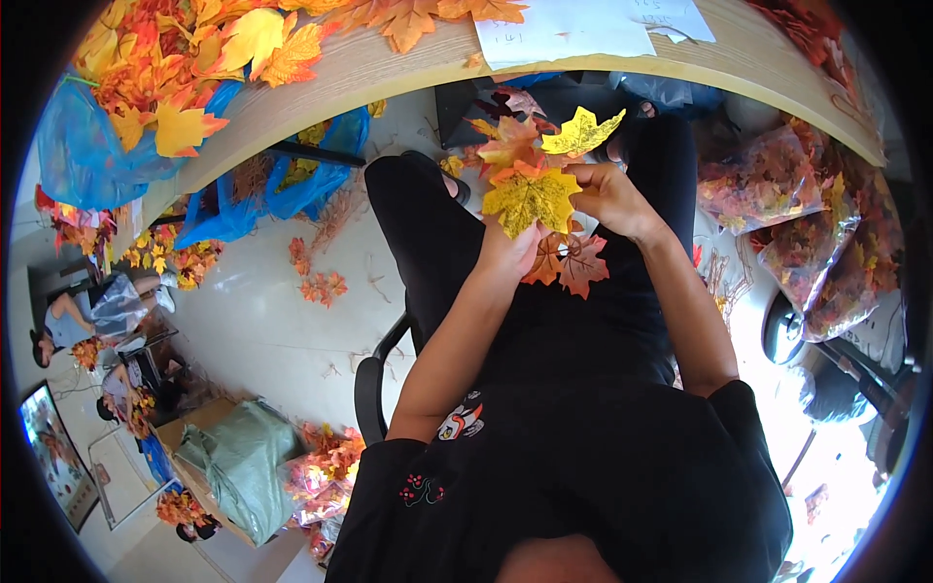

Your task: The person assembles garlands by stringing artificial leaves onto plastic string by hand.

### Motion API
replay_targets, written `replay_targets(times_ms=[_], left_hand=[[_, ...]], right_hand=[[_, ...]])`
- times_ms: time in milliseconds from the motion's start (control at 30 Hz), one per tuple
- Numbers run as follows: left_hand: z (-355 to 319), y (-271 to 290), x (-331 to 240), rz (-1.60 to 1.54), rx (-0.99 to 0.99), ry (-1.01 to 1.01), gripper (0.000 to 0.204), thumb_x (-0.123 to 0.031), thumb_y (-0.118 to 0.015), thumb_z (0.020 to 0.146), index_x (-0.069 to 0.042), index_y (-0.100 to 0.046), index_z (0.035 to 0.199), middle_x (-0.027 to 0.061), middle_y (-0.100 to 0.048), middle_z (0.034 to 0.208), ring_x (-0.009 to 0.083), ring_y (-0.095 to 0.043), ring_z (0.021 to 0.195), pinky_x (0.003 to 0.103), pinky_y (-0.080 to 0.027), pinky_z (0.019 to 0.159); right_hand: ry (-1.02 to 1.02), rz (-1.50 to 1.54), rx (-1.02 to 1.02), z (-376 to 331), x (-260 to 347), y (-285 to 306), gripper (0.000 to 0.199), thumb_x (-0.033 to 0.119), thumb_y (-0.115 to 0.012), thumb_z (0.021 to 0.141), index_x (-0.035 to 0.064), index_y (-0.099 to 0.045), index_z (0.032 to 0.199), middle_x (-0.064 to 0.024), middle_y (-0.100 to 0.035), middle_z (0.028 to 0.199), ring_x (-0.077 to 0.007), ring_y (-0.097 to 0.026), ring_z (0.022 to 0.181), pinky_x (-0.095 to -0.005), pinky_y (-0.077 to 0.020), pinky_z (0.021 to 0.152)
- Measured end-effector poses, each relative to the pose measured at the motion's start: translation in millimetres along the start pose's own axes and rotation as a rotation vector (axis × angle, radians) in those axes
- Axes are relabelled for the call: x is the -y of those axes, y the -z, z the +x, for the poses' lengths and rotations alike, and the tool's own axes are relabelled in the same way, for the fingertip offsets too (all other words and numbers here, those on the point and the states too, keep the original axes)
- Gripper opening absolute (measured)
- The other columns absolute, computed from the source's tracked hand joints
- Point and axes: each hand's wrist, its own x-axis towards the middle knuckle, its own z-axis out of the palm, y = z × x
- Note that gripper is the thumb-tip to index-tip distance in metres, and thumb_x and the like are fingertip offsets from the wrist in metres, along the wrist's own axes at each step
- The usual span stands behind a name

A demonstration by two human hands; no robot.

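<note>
Over my lap is a bunch of artificial maple leaves (532, 201), yellow in front with orange and reddish-brown ones around it. My left hand (512, 251) is closed around its lower part, partly covered by the big yellow leaf. At the bunch's right edge, my right hand (619, 201) is closed in a pinch. Just above those fingers a second yellow leaf (583, 133) sticks out. The exact leaf or stem between the right fingertips is hidden. Brownish-red leaves (581, 264) hang below, between my hands.
A wooden table (389, 83) curves ahead, with a leaf pile (185, 68), a blue bag (97, 146) and paper sheets (573, 34). Clear bags of leaves (763, 180) stand at right. Loose leaves (316, 277) lie on the floor. At lower left are a green sack (243, 466) and other people (73, 316).
</note>
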Motion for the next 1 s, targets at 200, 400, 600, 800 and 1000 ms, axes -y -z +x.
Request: replay_targets(times_ms=[200,400,600,800,1000], left_hand=[[6,-8,-12,-0.085,0.017,0.229,0.023,-0.017,-0.055,0.088,-0.008,-0.051,0.108,0.0030,-0.055,0.095,0.0147,-0.055,0.084,0.036,-0.049,0.080],[5,4,-27,0.110,0.165,0.294,0.012,-0.017,-0.055,0.087,-0.006,-0.053,0.093,0.0082,-0.059,0.087,0.0189,-0.060,0.082,0.031,-0.050,0.075],[9,-2,-24,0.108,0.174,0.282,0.010,-0.013,-0.055,0.087,-0.005,-0.054,0.093,0.0088,-0.061,0.088,0.0202,-0.061,0.082,0.029,-0.051,0.071],[26,-8,-36,0.001,0.076,0.136,0.009,-0.010,-0.053,0.087,-0.004,-0.055,0.094,0.0094,-0.061,0.088,0.0214,-0.062,0.087,0.032,-0.052,0.080],[-1,-19,-64,-0.216,0.222,-0.084,0.020,-0.021,-0.053,0.088,-0.002,-0.059,0.089,0.0113,-0.062,0.083,0.0222,-0.063,0.083,0.032,-0.051,0.074]], right_hand=[[0.055,-0.307,-0.066,1,17,2,0.014,0.008,-0.060,0.077,-0.0030,-0.064,0.085,-0.0071,-0.063,0.073,-0.0107,-0.057,0.067,-0.0258,-0.0449,0.067],[0.494,-1.020,-0.249,18,45,8,0.012,0.014,-0.060,0.074,0.0031,-0.063,0.076,-0.0070,-0.060,0.071,-0.0218,-0.057,0.072,-0.0331,-0.0410,0.072],[0.522,-1.156,-0.224,21,47,6,0.009,0.016,-0.058,0.072,0.0080,-0.062,0.075,-0.0050,-0.059,0.074,-0.0219,-0.056,0.081,-0.0353,-0.0387,0.077],[0.784,-0.787,-0.732,7,71,6,0.014,0.001,-0.056,0.069,0.0057,-0.062,0.081,-0.0069,-0.059,0.074,-0.0231,-0.055,0.071,-0.0335,-0.0421,0.066],[0.291,-0.433,-0.588,-3,64,-72,0.024,0.017,-0.066,0.076,-0.0018,-0.058,0.087,-0.0131,-0.062,0.078,-0.0215,-0.063,0.073,-0.0293,-0.0492,0.066]])
